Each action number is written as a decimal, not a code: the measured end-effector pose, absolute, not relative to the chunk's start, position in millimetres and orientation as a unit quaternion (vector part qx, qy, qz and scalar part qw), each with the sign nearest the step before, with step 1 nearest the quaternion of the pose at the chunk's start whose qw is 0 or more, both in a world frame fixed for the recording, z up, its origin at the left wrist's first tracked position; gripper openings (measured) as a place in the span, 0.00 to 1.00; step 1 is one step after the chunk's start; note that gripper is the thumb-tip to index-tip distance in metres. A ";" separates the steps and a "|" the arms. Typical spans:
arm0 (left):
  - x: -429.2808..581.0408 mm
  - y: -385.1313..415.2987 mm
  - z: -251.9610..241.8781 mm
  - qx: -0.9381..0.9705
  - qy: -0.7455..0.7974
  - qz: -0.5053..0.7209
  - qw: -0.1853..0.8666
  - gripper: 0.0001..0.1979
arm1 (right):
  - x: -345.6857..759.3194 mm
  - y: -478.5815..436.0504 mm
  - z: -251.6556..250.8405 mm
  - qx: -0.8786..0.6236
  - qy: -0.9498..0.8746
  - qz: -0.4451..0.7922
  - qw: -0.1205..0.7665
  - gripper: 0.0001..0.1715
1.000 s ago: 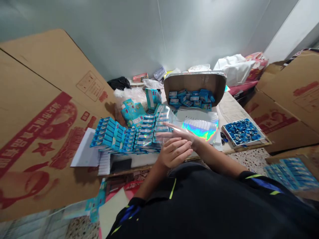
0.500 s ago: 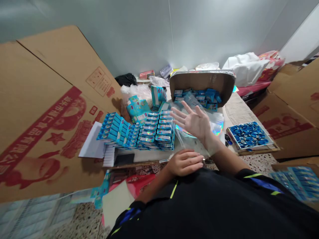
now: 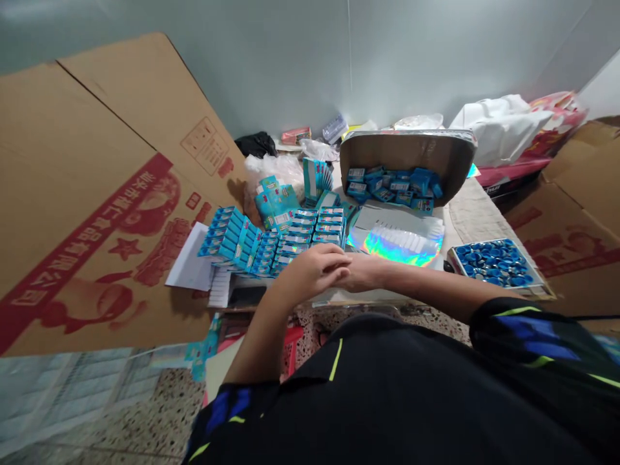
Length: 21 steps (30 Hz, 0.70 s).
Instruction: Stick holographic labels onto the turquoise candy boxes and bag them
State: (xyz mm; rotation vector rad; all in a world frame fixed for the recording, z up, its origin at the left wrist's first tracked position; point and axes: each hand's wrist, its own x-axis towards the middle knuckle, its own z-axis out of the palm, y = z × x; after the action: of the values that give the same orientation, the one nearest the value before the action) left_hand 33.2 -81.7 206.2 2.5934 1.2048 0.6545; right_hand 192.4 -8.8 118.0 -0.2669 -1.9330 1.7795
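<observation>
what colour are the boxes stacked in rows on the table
The stacked boxes are mostly teal blue, best seen in the head view.

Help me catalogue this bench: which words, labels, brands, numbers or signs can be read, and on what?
"汕头市…食品有限公司": red band on the left cardboard carton; its middle characters are unclear.
Too small or blurred: the framed stamp there, labels on the small teal boxes, lettering on the pink package.

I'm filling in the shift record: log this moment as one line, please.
left hand: overlapping right hand in view; held: cannot tell; beside hands: stacked small blue cardboard boxes; at right: shallow white tray, round blue pieces
</observation>
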 end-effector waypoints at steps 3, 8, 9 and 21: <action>15.3 -88.3 192.0 0.850 0.436 0.251 0.153 0.08 | 200.4 -13.0 119.4 -0.071 -0.751 0.629 0.189 0.10; 4.7 -115.1 182.8 0.793 0.494 0.324 0.147 0.14 | 208.5 -34.6 111.3 -0.077 -0.548 0.806 0.212 0.17; 4.8 -118.6 182.8 0.792 0.499 0.323 0.137 0.16 | 205.6 -39.1 108.7 -0.078 -0.508 0.826 0.229 0.18; -66.9 -170.1 162.2 0.671 0.630 0.390 0.027 0.09 | 256.2 -12.7 68.6 -0.317 -0.224 0.821 0.419 0.18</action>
State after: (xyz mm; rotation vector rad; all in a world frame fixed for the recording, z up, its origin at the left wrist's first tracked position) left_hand -66.9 -170.1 162.2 2.0731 1.9469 1.2038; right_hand 256.2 -12.7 68.6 -0.7938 -0.5619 2.0592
